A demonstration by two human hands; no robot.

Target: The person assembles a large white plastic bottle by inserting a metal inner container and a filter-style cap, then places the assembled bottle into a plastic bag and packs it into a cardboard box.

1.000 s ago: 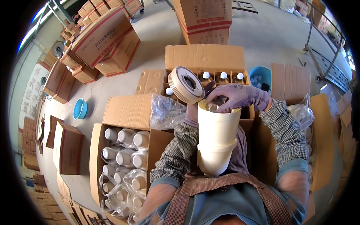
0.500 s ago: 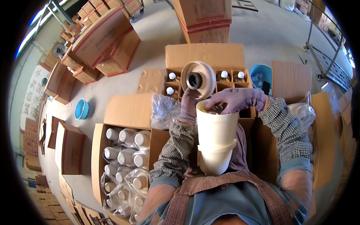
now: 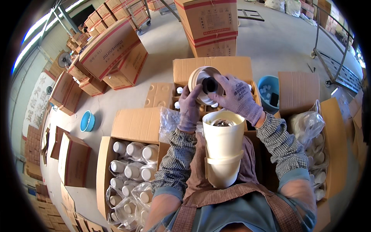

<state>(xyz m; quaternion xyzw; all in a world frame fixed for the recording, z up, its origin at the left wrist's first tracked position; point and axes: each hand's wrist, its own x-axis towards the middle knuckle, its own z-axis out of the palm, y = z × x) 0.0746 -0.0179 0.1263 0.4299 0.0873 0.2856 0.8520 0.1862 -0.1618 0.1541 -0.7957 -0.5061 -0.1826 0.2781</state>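
Both hands wear purple-grey knit gloves. In my left hand (image 3: 188,110) is a round cream plastic lid (image 3: 196,80), its underside with a black collar (image 3: 210,84) turned up. My left fingers close on its left edge. From the right, my right hand (image 3: 240,97) has its thumb and fingers at the lid and the black collar. Below, a tall cream plastic housing (image 3: 223,152) stands tilted against my apron, untouched by either hand. Through its open top shows a shiny metal part (image 3: 222,123), only partly visible.
Beyond the lid is an open carton (image 3: 212,66) of white-capped bottles. At left, a carton (image 3: 103,174) holds several white bottles in clear plastic; another (image 3: 336,154) stands at right. A blue bucket (image 3: 267,83) contains white caps and a dark phone-like object. A trolley (image 3: 336,67) stands far right.
My right hand has come out of the cream housing's mouth and moved up to the lid. The lid has turned in my left hand. The view has shifted slightly.
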